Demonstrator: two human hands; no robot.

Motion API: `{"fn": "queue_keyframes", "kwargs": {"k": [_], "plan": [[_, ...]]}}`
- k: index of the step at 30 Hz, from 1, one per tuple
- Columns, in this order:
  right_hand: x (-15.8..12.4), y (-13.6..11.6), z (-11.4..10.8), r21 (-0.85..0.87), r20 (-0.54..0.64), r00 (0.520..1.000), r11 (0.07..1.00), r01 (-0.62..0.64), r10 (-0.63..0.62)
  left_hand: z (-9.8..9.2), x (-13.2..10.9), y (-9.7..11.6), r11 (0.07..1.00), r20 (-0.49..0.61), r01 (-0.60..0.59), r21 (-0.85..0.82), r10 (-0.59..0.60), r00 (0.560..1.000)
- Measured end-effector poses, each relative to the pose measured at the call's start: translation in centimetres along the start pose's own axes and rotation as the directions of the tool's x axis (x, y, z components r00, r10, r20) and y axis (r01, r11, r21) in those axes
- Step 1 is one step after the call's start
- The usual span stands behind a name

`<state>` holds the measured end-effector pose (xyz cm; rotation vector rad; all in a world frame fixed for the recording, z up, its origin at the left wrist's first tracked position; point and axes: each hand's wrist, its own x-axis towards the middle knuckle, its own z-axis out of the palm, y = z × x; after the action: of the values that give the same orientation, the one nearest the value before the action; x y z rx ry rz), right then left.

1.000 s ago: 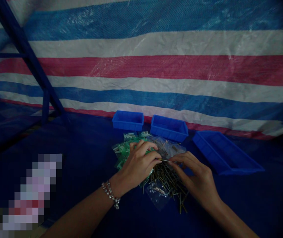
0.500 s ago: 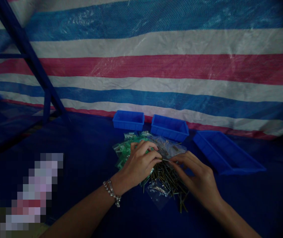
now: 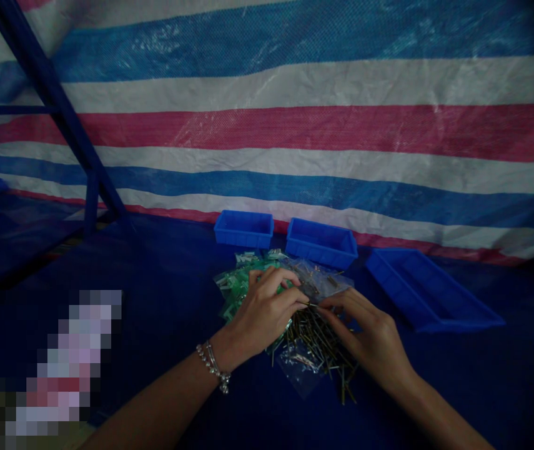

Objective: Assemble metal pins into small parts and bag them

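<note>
While the fingers of the left hand point(image 3: 267, 309) pinch one end of a thin rod point(image 3: 313, 304), those of the right hand point(image 3: 373, 331) grip the other, above a pile of loose rods point(image 3: 316, 334). One piece is in hand, its completion undeterminable; many lie loose. Green packets point(image 3: 235, 287) adjoin leftward. Blue trays point(image 3: 243, 239) bound the far and right sides; desk point(image 3: 163, 275) surface extends left and nearer.

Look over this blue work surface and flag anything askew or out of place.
The rightmost blue bin looks askew, turned at an angle from the two bins left of it. Thin rods lie loose and crisscrossed, a few straying at the pile's near edge. I see no clear damage.
</note>
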<state>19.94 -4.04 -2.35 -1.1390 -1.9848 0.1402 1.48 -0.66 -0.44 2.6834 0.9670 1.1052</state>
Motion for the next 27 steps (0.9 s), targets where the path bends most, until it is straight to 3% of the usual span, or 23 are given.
{"fn": "queue_keyframes", "kwargs": {"k": [4,27], "plan": [[0.05,-0.01,-0.04,-0.009,-0.043,0.999,1.000,0.012,-0.012,0.01,-0.03,-0.11,1.000,0.003,0.016,-0.009,-0.016,1.000],[0.14,-0.32,-0.13,0.009,-0.049,0.996,0.997,0.078,-0.078,0.29,-0.15,-0.37,0.999,-0.023,0.002,-0.051,-0.003,1.000]]}}
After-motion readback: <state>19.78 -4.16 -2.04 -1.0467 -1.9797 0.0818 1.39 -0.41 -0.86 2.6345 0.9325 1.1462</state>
